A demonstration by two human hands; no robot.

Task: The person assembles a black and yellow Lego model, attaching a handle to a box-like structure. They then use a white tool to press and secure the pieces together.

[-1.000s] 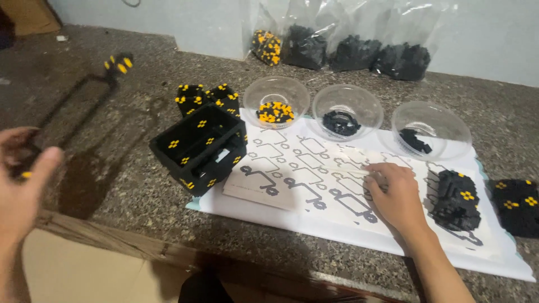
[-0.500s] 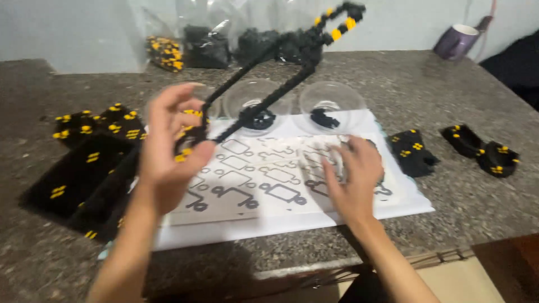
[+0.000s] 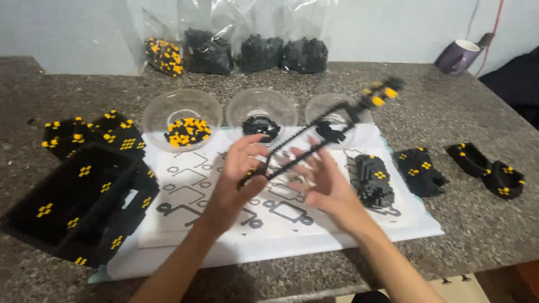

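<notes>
A speckled grey stone desk [image 3: 460,235] fills the view, with a pale wall along its far edge. On it lies a wide white sheet [image 3: 314,247] printed with black outline diagrams, reaching from the near left to the right of centre. At the near left, partly on that sheet, sits a large black block-built housing [image 3: 78,205] dotted with yellow studs, and just beyond it a smaller black and yellow block cluster [image 3: 92,132].

Against the far wall stand four clear plastic bags [image 3: 241,50], one of yellow and black pieces, three of black pieces. Nearer, in a row on the sheet's far edge, are three clear plastic bowls: the left bowl [image 3: 181,106] holds yellow and black pieces, the middle bowl [image 3: 262,108] and the right bowl [image 3: 331,109] hold black ones. A purple mug [image 3: 457,56] lies tipped at the far right.

Right of centre, three black block assemblies [image 3: 373,179] sit in a line toward the right edge.

Above the middle of the sheet, a long thin black brick arm [image 3: 314,140] with a yellow-tipped end slants up to the far right. The left hand [image 3: 238,174] is clamped on its near end. The right hand [image 3: 323,182] is spread open just beside it, its fingers blurred; whether they touch the arm cannot be told.
</notes>
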